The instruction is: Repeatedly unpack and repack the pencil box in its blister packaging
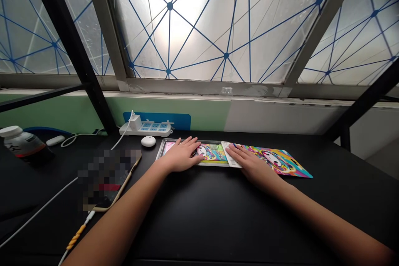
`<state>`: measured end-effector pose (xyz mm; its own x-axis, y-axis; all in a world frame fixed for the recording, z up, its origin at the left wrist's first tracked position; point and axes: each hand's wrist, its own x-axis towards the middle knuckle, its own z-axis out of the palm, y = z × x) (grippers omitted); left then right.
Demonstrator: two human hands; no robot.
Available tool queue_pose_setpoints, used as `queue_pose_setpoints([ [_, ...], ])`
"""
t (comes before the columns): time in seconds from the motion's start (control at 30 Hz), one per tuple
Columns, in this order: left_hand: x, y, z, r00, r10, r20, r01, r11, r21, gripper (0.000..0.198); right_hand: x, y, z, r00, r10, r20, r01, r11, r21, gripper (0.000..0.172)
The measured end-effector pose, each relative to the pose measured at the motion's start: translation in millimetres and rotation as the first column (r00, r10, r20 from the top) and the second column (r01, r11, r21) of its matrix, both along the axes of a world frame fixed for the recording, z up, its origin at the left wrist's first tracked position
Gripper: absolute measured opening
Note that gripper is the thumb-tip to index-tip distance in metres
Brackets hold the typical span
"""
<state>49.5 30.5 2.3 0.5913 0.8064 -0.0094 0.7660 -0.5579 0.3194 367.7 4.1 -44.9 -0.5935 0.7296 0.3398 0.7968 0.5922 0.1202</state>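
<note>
My left hand (183, 154) lies flat, fingers spread, on a clear-edged tray (159, 150) that holds colourful printed pieces. Between my two hands a cartoon-printed piece (215, 152) shows in the tray, with a white character face and bright rainbow colours. My right hand (249, 162) rests with its fingers stretched out on a bright cartoon-printed card (288, 162). The card's white left edge overlaps the right end of the tray, and its right end lies on the black desk. Neither hand is closed around anything.
A phone (109, 183) with a charging cable lies left of my left forearm. Behind it sit a white earbud case (148, 141) and a power strip (146, 128) with a plugged-in charger. A white-capped bottle (21, 143) stands far left. Black frame posts (70, 50) rise before the window.
</note>
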Motion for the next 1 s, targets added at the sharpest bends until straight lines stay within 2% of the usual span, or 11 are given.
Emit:
queue_pose_setpoints([
  [0.17,-1,0,-0.2,1.000,0.004,0.018,-0.004,1.000,-0.003,0.067,28,-1,12.4,0.995,-0.100,0.000,0.099,0.990,0.101,0.072],
  [0.27,-1,1,-1.0,0.999,0.010,0.045,-0.010,1.000,0.006,0.064,18,-11,31.4,0.995,-0.092,-0.029,0.096,0.971,0.219,0.065],
  [0.37,2,3,-3.4,0.998,0.018,0.068,-0.020,1.000,0.022,0.061,-15,-42,45.5,0.999,0.051,0.010,-0.051,0.948,0.313,0.050],
  [0.47,8,7,-6.4,0.995,0.056,0.083,-0.060,0.997,0.052,0.060,-63,-84,46.0,0.968,0.243,0.068,-0.251,0.900,0.357,0.040],
  [0.53,13,10,-7.4,0.994,0.071,0.083,-0.077,0.995,0.068,0.060,-95,-104,40.2,0.925,0.369,0.089,-0.377,0.868,0.323,0.034],
  [0.6,20,13,-7.3,0.995,0.067,0.077,-0.072,0.995,0.069,0.060,-125,-110,32.4,0.893,0.432,0.129,-0.450,0.869,0.206,0.030],
  [0.67,25,14,-7.2,0.996,0.056,0.069,-0.061,0.996,0.070,0.060,-149,-99,25.2,0.915,0.393,0.093,-0.399,0.914,0.073,0.032],
  [0.73,29,13,-8.1,0.997,0.052,0.063,-0.057,0.995,0.085,0.060,-164,-79,20.7,0.938,0.348,-0.009,-0.348,0.937,-0.027,0.047],
  [0.8,30,11,-10.5,0.997,0.048,0.060,-0.055,0.991,0.121,0.059,-169,-57,19.2,0.929,0.339,-0.147,-0.360,0.921,-0.147,0.044],
  [0.87,30,7,-13.4,0.998,0.047,0.052,-0.055,0.985,0.166,0.057,-166,-44,19.3,0.908,0.340,-0.245,-0.394,0.892,-0.223,0.033],
  [1.0,28,-1,-13.9,0.998,0.061,0.026,-0.066,0.960,0.270,0.048,-157,-42,18.2,0.872,0.360,-0.332,-0.436,0.878,-0.195,0.017],
])
